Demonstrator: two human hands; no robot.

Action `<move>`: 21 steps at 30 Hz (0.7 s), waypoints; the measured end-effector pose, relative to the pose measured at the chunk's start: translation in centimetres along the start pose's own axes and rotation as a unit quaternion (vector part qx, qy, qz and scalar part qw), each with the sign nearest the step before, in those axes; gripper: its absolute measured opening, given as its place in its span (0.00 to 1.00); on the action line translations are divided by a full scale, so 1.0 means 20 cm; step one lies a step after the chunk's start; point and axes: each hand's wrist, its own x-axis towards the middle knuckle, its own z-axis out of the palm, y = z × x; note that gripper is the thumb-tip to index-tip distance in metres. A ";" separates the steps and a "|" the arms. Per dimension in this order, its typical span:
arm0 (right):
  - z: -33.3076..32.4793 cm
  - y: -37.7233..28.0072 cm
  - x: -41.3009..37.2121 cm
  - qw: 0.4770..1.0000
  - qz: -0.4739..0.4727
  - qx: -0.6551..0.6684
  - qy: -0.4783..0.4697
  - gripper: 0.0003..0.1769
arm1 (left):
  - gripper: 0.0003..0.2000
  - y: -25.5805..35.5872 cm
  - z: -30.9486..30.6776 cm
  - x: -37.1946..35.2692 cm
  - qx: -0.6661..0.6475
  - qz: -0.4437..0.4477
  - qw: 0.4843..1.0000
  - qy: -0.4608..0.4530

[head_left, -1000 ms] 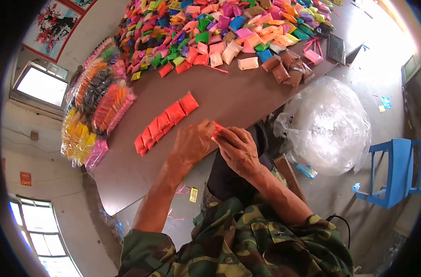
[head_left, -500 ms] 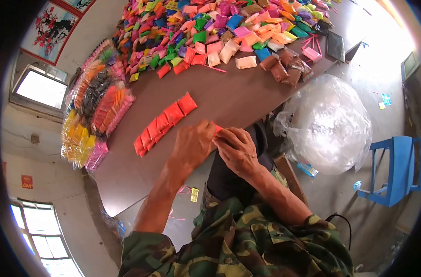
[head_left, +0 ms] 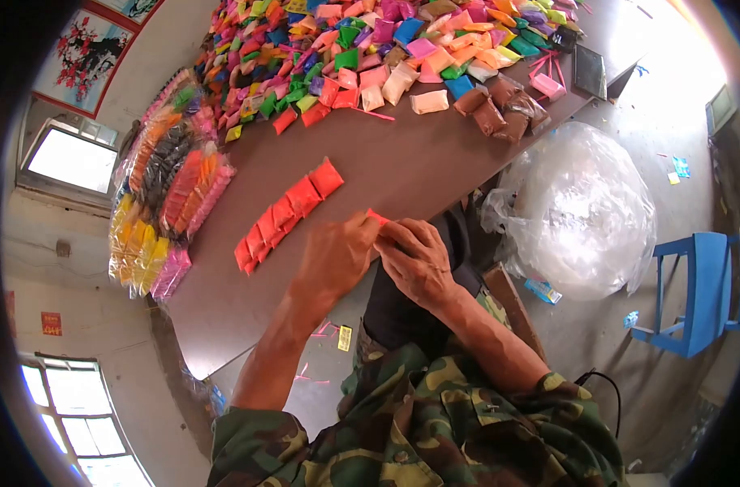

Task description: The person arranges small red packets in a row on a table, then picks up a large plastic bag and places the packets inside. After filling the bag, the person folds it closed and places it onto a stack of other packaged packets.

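Note:
My left hand [head_left: 335, 256] and my right hand [head_left: 419, 261] meet at the near edge of the brown table [head_left: 402, 166], both pinching one small red packet [head_left: 377, 218], of which only a corner shows above my fingers. Just left of my hands a row of several red packets [head_left: 286, 213] lies overlapped on the table.
A big heap of small coloured packets [head_left: 386, 49] covers the far end of the table. Bundled packs in clear wrap [head_left: 163, 195] hang off the left edge. A large clear plastic bag [head_left: 577, 215] and a blue chair [head_left: 699, 292] stand on the floor to the right.
My hands have stayed together on the red packet, working it slightly; less of the packet shows now. The view has drifted a little.

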 end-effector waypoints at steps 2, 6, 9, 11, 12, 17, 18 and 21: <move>0.00 0.01 0.02 1.000 -0.006 -0.004 0.000 0.23 | 0.03 -0.03 0.03 0.02 0.010 -0.006 1.000 -0.005; 0.00 0.01 0.02 1.000 0.004 -0.008 0.007 0.19 | 0.05 -0.11 0.06 0.04 -0.007 -0.033 0.999 0.005; -0.01 -0.01 0.01 1.000 0.014 -0.005 0.012 0.19 | 0.06 -0.08 0.03 0.00 -0.051 -0.029 0.998 0.022; -0.01 -0.01 0.03 1.000 0.014 0.002 0.010 0.18 | 0.07 -0.05 0.01 -0.01 -0.067 -0.027 0.997 0.030; -0.01 -0.01 0.03 1.000 0.013 0.004 0.008 0.18 | 0.07 -0.06 0.03 -0.02 -0.068 -0.035 0.997 0.030; -0.01 0.00 0.02 1.000 0.011 -0.005 0.003 0.19 | 0.07 -0.12 0.08 0.02 -0.046 -0.070 0.996 0.030; -0.01 0.00 0.02 1.000 0.010 -0.003 0.006 0.18 | 0.07 -0.12 0.08 0.02 -0.054 -0.060 0.996 0.038; -0.01 -0.01 0.01 1.000 0.020 0.002 0.012 0.19 | 0.07 -0.08 0.06 -0.02 -0.072 -0.037 0.996 0.040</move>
